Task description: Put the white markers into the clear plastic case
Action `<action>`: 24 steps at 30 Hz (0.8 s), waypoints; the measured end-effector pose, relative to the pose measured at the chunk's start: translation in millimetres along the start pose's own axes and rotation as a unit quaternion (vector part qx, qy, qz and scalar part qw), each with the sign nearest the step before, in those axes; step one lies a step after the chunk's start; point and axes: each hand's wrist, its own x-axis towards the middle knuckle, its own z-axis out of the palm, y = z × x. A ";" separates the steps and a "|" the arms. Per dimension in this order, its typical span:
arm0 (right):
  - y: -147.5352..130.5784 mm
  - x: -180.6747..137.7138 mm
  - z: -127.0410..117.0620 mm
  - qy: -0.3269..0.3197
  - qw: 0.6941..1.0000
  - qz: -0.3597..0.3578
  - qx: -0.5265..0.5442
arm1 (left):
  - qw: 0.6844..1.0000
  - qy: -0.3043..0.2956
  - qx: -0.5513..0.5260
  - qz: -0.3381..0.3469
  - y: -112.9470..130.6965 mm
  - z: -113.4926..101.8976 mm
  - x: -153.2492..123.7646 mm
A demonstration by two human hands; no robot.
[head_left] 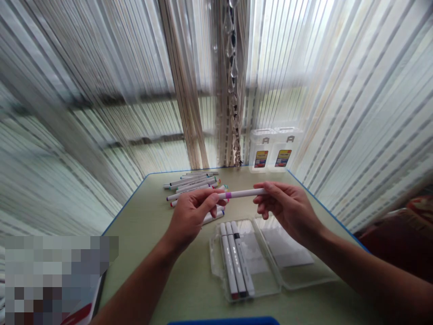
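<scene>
A white marker (pixel 245 193) with a purple band is held level above the table between both hands. My left hand (pixel 194 212) pinches its left end, by the band. The other end is pinched by my right hand (pixel 287 205). Below them lies an open clear plastic case (pixel 262 266), hinged in the middle. Three white markers (pixel 236 259) rest side by side in its left half; one has a black band. Behind my left hand is a loose pile of white markers (pixel 191 185) with coloured ends, partly hidden by that hand.
Two closed clear cases (pixel 270 146) with coloured labels stand at the table's far right. The light green table (pixel 135 253) has a blue edge. String curtains (pixel 142 90) hang around it, with a crystal bead strand (pixel 233 85). A pixelated area covers the lower left.
</scene>
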 end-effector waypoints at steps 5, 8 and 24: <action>0.6 -1.0 0.0 -0.003 1.000 0.000 -0.007 | 1.000 0.009 0.008 0.001 5.8 2.8 -0.6; 1.3 -0.4 0.0 -0.005 1.000 0.000 -0.010 | 1.000 0.006 0.005 -0.001 5.7 2.3 -0.3; 3.3 -2.1 -1.6 -0.028 0.999 0.010 -0.029 | 0.999 0.000 0.034 -0.019 4.3 1.8 -0.4</action>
